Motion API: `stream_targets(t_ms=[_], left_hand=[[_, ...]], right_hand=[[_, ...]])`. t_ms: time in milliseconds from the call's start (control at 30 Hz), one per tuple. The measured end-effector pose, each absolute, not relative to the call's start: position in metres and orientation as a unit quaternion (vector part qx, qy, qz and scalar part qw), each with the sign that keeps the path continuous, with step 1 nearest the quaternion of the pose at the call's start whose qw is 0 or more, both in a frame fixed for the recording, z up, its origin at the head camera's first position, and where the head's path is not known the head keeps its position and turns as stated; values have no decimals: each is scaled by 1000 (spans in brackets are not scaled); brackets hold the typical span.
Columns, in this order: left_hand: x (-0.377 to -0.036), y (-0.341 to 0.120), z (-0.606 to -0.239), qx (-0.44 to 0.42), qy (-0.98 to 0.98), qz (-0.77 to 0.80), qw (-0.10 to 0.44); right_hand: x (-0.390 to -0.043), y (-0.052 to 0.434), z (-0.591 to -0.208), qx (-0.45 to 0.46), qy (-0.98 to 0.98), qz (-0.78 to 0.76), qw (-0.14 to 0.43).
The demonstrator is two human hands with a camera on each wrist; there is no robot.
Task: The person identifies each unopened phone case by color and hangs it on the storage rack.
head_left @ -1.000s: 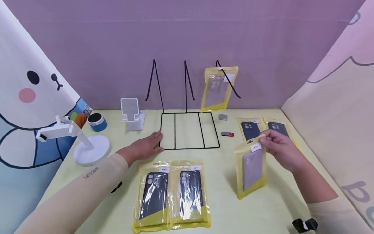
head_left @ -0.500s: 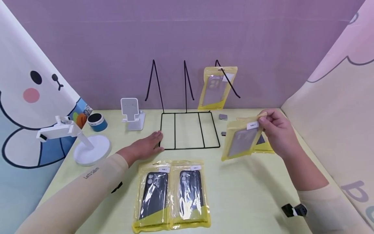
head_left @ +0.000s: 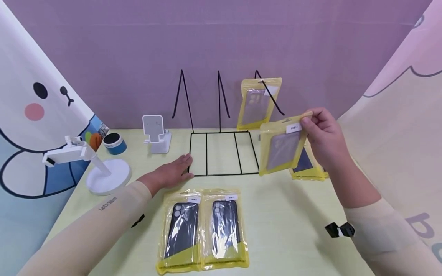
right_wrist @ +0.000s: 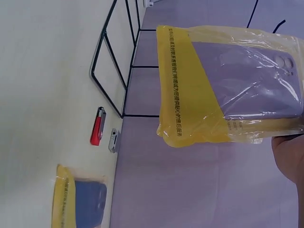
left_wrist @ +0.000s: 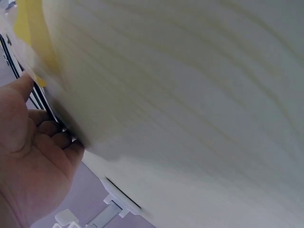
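Nearest me, two yellow-edged packets (head_left: 221,230) with black phone cases lie side by side on the desk (head_left: 276,245) at the frame's lower middle. Behind them, the left hand (head_left: 169,173) rests, fingers loose, against the left edge of the one black wire rack (head_left: 206,155), and right of centre the right hand (head_left: 326,140) pinches one purple-cased packet (head_left: 284,145) by its top corner, in the air before a partly hidden blue-cased packet (head_left: 304,163). Farthest, one hanging packet (head_left: 255,105) is on the rightmost of the rack's three hooks (head_left: 272,97), upper right of centre.
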State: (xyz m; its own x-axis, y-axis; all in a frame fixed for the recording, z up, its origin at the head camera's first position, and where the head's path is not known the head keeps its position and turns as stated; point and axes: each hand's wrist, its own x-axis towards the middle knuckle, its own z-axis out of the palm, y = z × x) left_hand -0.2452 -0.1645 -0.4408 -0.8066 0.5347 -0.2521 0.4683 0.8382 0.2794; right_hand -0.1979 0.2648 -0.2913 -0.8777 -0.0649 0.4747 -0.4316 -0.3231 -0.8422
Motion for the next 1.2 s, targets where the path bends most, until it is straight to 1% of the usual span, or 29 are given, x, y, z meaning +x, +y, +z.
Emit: stream_targets(t_ms=[233,533,767,1033,1200], left_hand=[[-246,-165,-440,267,945,94,163],[-245,-165,-439,266,944,101,165],[-242,-164,-438,268,944,106,162],[-242,-164,-437,266,945,101,162],[-242,-164,-437,266,945,102,160]], right_hand=[[-211,261,-285,192,-606,761,131],[-234,255,-288,162,-626,753,117],[-250,249,-285,117,-673,722,111],[-271,243,-280,123,-681,714,110],[-283,240,-277,107,-681,716,108]])
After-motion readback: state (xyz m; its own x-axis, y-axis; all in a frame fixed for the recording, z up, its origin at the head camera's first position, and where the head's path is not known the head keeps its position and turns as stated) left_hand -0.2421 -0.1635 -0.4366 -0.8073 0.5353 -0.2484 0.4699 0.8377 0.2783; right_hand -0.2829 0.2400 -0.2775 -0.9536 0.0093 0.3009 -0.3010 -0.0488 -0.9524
